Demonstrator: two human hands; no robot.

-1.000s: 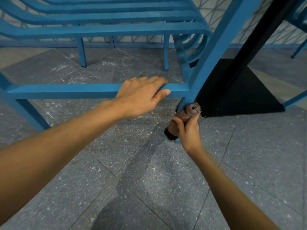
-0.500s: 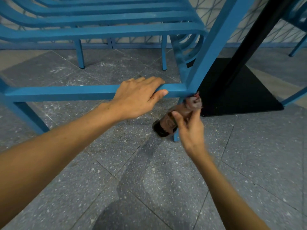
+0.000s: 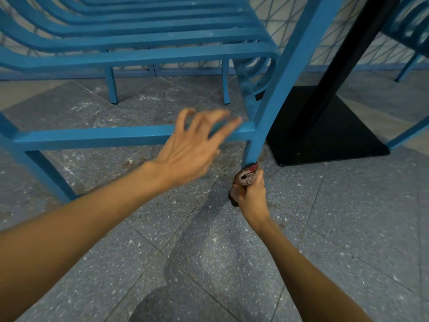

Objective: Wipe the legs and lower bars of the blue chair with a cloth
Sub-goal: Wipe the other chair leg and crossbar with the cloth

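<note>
right hand [image 3: 251, 199], low in our view, grips a bunched brownish cloth [image 3: 246, 178] closed around the foot of the blue chair's [image 3: 139, 54] near front leg [image 3: 276, 108], just above the floor [image 3: 232, 263]. the cloth touches the leg, and a red edge shows at its top. left hand [image 3: 192, 149] is spread wide and holds nothing. its fingers [image 3: 226, 129] are loosely bent and blurred in front of the lower bar [image 3: 92, 135], close to where that bar meets the leg; we cannot tell whether the fingertips touch the bar. the bar runs level from the near leg to another leg [image 3: 44, 173] at the left. 2 rear legs [image 3: 112, 84] stand farther back. right of the chair we see a black post [image 3: 343, 47] on a flat black base plate [image 3: 325, 135]. the floor is grey speckled tile. part of a 2nd blue chair [image 3: 408, 31] shows at the upper right edge.
</note>
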